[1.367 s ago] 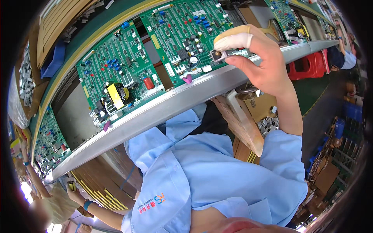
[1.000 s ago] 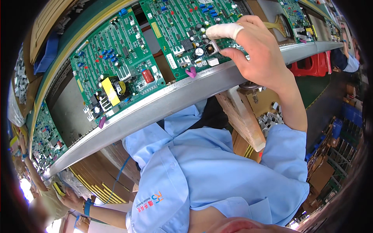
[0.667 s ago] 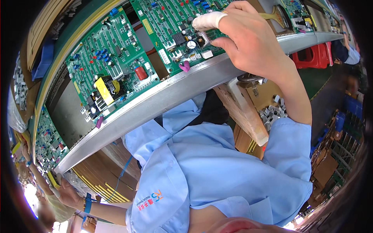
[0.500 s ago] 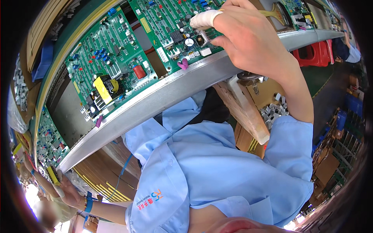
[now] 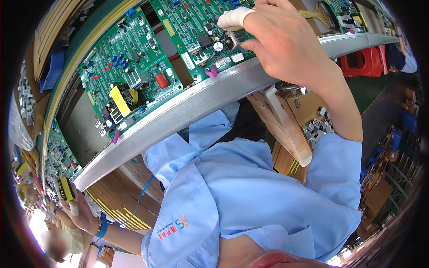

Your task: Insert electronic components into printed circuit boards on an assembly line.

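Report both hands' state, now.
Left hand: holding a yellow-and-black component.
Right hand: at a metal-framed part on a green circuit board; whether gripping it cannot be told.

The right hand [image 5: 290, 47] is above a green board [image 5: 192, 31], with its thumb and white-covered forefinger near a small metal part [image 5: 232, 41]; whether both touch it, I cannot tell. Just left of these fingers stands a round capacitor [image 5: 217, 47]. The left hand [image 5: 81, 217], well apart, holds a yellow-black block [image 5: 67, 188] in its fingers, and a blue strap [image 5: 102, 229] goes around its wrist. Between the hands are a second board [image 5: 154, 60] and a grey rail [image 5: 196, 98]. Beyond the right hand, to its right, is a red stool [image 5: 363, 62].
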`<state>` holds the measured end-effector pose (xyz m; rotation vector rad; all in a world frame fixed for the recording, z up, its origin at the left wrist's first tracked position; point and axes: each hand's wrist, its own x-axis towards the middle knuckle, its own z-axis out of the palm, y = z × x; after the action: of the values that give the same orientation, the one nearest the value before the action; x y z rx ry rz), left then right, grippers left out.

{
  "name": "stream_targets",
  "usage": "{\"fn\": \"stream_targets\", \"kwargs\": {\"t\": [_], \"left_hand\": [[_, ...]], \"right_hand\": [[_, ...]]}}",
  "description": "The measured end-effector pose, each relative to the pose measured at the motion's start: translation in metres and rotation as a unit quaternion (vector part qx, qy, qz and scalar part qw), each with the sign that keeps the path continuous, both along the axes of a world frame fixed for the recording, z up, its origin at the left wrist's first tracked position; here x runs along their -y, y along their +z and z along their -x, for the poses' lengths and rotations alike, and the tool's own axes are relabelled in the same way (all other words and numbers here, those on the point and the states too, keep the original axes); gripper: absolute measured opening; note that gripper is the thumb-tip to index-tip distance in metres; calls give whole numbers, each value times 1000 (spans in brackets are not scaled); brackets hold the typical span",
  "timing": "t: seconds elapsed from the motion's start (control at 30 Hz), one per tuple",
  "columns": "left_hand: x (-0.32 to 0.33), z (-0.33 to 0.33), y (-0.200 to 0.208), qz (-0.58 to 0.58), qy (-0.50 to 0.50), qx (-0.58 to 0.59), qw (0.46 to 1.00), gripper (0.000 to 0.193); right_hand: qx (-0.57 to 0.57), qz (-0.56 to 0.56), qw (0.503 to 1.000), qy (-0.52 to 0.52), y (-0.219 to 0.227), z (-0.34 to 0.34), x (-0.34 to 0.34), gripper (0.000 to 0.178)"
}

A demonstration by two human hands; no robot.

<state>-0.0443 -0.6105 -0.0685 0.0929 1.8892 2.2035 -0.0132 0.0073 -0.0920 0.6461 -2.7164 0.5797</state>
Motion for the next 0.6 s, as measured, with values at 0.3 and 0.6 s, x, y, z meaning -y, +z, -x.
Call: {"fn": "stream_targets", "kwargs": {"t": [0.3,0.6], "left_hand": [[-59,15,-2,78,30,-26,996,94],[-248,55,28,177,-136,-110,969,89]], "right_hand": [[-372,-167,900,154,-32,29,-23,5],[-35,233,966,-109,41,37,-50,37]]}}
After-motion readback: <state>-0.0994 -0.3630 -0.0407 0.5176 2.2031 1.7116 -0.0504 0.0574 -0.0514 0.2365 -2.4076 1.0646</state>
